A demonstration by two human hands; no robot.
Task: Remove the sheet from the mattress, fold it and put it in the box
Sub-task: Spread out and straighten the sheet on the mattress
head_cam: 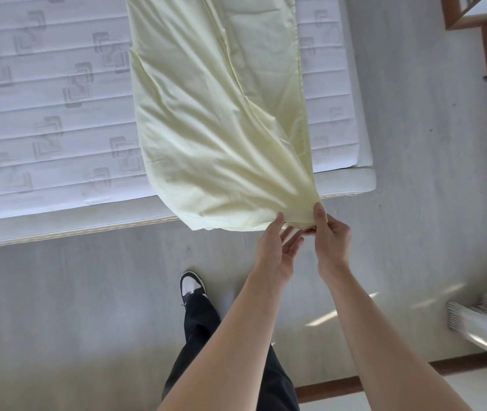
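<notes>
- Two hands are seen at the near end of the pale yellow sheet, which is laid as a long folded strip across the bare mattress, its gathered end hanging just past the mattress edge above the floor.
- That gathered end is pinched by the right hand: the thumb is pressed on top of the cloth and the fingers are curled beneath it, so the bunched corner is firmly held.
- No cloth is gripped by the left hand; its fingers are nearly straight and slightly spread, with the fingertips touching the sheet's lower edge just beside the right hand.
- Most of the mattress is already uncovered, so the removal step is judged to be largely done, and the folding step is judged to be the one in hand.
- A second hold by the left hand is called for next, probably on the loose edge or matching corner, so that the layers can be aligned and the strip drawn towards the person.
- Even tension is needed, since the cloth is creased and bunched near the grip and could be folded askew.
- Nothing of the box is seen here, so its place cannot be told.
- One shoe and a dark trouser leg are seen on the floor below the arms.
</notes>
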